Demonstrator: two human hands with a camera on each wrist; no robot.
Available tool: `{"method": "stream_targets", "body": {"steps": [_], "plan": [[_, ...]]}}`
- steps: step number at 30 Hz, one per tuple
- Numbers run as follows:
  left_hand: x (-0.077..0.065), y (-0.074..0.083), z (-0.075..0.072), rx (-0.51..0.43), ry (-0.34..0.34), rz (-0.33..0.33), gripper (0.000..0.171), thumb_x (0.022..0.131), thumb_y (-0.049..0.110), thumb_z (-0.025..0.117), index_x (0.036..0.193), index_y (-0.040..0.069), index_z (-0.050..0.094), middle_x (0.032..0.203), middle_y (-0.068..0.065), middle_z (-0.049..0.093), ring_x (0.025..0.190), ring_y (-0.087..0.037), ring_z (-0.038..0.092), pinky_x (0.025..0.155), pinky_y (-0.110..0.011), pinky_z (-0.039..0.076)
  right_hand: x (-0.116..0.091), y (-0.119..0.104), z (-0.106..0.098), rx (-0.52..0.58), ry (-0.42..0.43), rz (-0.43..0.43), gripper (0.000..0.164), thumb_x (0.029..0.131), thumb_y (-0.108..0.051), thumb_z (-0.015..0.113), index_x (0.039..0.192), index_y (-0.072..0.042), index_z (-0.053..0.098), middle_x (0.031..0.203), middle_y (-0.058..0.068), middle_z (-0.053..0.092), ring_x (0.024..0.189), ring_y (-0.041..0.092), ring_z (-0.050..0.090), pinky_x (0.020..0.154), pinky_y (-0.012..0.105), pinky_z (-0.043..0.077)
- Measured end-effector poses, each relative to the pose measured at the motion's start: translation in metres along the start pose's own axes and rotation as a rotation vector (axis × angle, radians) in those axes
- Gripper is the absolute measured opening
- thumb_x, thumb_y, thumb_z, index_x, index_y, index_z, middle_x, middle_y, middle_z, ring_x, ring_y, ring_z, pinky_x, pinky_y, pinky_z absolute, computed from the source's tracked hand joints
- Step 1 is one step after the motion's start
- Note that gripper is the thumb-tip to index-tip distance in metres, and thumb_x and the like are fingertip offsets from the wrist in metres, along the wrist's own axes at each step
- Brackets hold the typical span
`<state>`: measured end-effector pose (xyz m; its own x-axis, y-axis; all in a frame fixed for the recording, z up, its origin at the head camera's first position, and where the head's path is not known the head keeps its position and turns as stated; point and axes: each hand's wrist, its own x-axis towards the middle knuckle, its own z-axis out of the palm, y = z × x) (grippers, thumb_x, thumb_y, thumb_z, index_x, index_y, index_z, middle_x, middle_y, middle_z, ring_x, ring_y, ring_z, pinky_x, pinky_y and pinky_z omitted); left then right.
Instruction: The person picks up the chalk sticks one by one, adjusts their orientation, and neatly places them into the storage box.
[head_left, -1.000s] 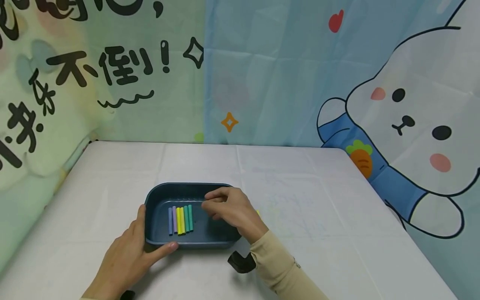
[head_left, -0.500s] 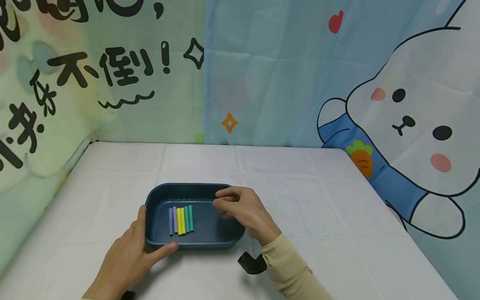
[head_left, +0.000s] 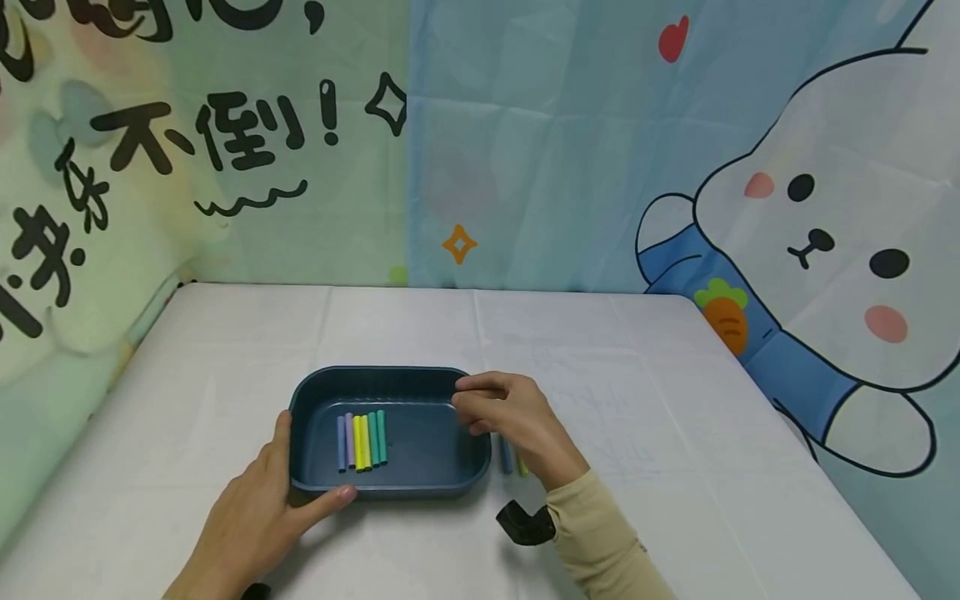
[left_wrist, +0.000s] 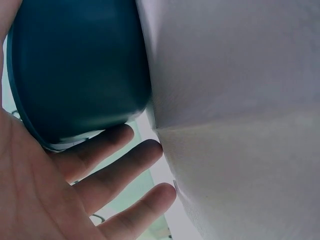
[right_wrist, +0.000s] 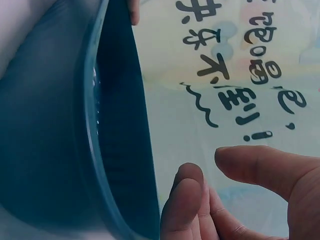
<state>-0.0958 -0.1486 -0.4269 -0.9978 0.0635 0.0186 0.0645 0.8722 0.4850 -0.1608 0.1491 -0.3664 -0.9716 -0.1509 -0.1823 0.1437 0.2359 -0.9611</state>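
A dark blue rectangular tray (head_left: 442,450) sits on the white table in the head view. Lying side by side inside it is a row of coloured chalk-like sticks (head_left: 362,442) in blue, purple, yellow and green. My left hand (head_left: 251,504) rests against the tray's left near corner, thumb at the front rim and fairly straight fingers along the outer side. Over the tray's right end is my right hand (head_left: 510,417); the right wrist view shows its thumb and fingertips apart with nothing between them. Beneath that hand, a bluish stick (head_left: 507,457) and a yellow-green stick (head_left: 522,468) lie partly hidden right of the tray.
A white cloth (head_left: 600,367) covers the table. Behind it hangs a printed backdrop (head_left: 525,167) with a cartoon rabbit and black lettering. A black wrist-camera mount (head_left: 527,523) sticks out beside the right sleeve (head_left: 603,533).
My right hand has moved rightward, from over the tray's interior to its right end, bringing the bluish stick beyond the tray into view. The left hand, tray and row of sticks stay put.
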Motion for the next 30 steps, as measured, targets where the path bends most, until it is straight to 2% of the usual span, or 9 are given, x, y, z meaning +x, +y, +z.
{"method": "stream_targets", "body": {"steps": [7, 12, 22, 30], "plan": [[0.000, 0.001, -0.001, 0.004, 0.015, 0.011, 0.128, 0.080, 0.082, 0.060, 0.161, -0.001, 0.005, 0.144, -0.034, 0.046, 0.117, -0.048, 0.058, 0.091, -0.061, 0.049, -0.002, 0.004, -0.013, 0.039, 0.039, -0.001, 0.043, 0.091, -0.024, 0.076, 0.127, -0.001, 0.066, 0.113, 0.017, 0.069, 0.096, 0.029, 0.068, 0.086, 0.042, 0.055], [0.000, 0.001, -0.001, 0.001, 0.014, 0.011, 0.127, 0.081, 0.082, 0.060, 0.161, -0.001, 0.005, 0.144, -0.034, 0.046, 0.117, -0.048, 0.059, 0.091, -0.061, 0.049, -0.002, 0.013, -0.020, 0.038, 0.064, 0.010, 0.042, 0.093, -0.022, 0.074, 0.127, -0.001, 0.066, 0.114, 0.018, 0.069, 0.093, 0.026, 0.069, 0.088, 0.045, 0.055], [-0.002, 0.000, -0.001, -0.008, 0.012, 0.010, 0.127, 0.081, 0.082, 0.060, 0.161, 0.000, 0.005, 0.144, -0.033, 0.047, 0.117, -0.047, 0.059, 0.091, -0.061, 0.049, -0.005, 0.027, -0.030, 0.004, 0.135, 0.048, 0.040, 0.094, -0.019, 0.071, 0.127, 0.003, 0.065, 0.115, 0.022, 0.068, 0.092, 0.028, 0.070, 0.081, 0.035, 0.057], [-0.002, 0.000, 0.000, -0.008, 0.010, 0.009, 0.127, 0.081, 0.082, 0.060, 0.161, 0.000, 0.005, 0.144, -0.033, 0.047, 0.118, -0.047, 0.058, 0.091, -0.061, 0.049, -0.007, 0.035, -0.036, -0.062, 0.190, 0.085, 0.039, 0.092, -0.021, 0.072, 0.125, 0.000, 0.067, 0.110, 0.012, 0.071, 0.090, 0.021, 0.067, 0.082, 0.036, 0.056]]}}
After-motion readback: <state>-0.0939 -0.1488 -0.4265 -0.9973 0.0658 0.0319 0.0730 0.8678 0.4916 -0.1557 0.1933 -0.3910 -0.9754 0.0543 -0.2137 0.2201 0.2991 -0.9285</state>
